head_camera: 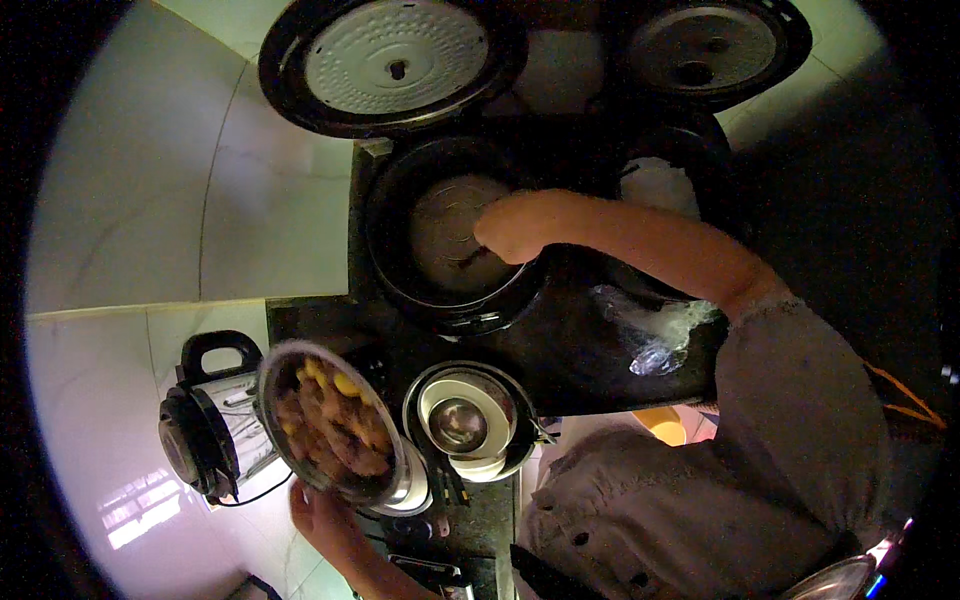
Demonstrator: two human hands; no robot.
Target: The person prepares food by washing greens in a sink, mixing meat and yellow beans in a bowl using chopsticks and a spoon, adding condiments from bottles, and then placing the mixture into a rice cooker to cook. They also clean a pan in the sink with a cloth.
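In the head view my left hand (322, 517) grips the lower rim of a clear-rimmed bowl (386, 360), which is tilted. Brown chunks of food that look like meat (337, 427) fill it, with yellow pieces (341, 382) among them. My right hand (517, 225) reaches over the dark round pot of an electric cooker (450, 300). Its fingers are curled and mostly hidden, with a thin dark shape below them. Whether that hand holds anything is unclear. The cooker's lid (397, 56), with a dimpled metal inner plate, stands raised behind.
A second cooker's raised lid (705, 45) is at the upper right. Nested bowls (469, 412) stand near the counter's front edge. Crumpled clear plastic (664, 337) lies under my right arm. A glass jug with black handle and lid (225, 420) stands left, by the tiled wall (277, 187).
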